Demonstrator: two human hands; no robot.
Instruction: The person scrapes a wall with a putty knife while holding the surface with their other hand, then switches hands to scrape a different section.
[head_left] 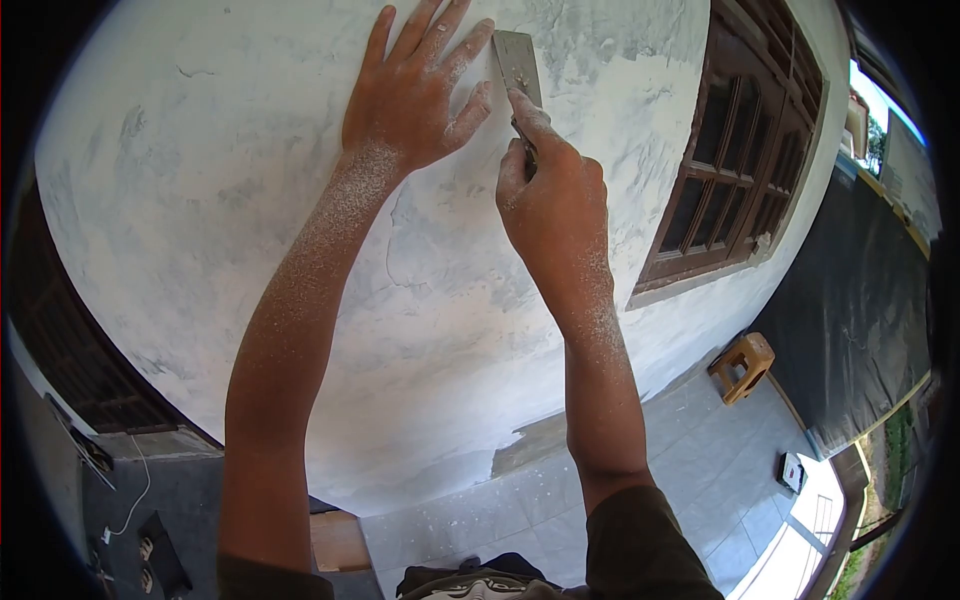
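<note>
My left hand [410, 95] is spread flat against the whitish plastered wall [450, 260], dusted with white powder along the fingers and forearm. Just right of it, my right hand [553, 185] grips a putty knife [517, 62] by its handle, the index finger stretched along the flat metal blade. The blade lies up against the wall, its tip pointing upward, with a few crumbs on its face. Grey smears and thin cracks mark the wall's surface around both hands. Most of the knife's handle is hidden inside my right fist.
A brown wooden window [740, 170] is set in the wall at right. On the tiled floor [690, 450] stand a tan plastic stool [742, 367] and a small white box [791, 472]. A dark sheet [850, 300] hangs at far right. A white cable [140, 480] trails at lower left.
</note>
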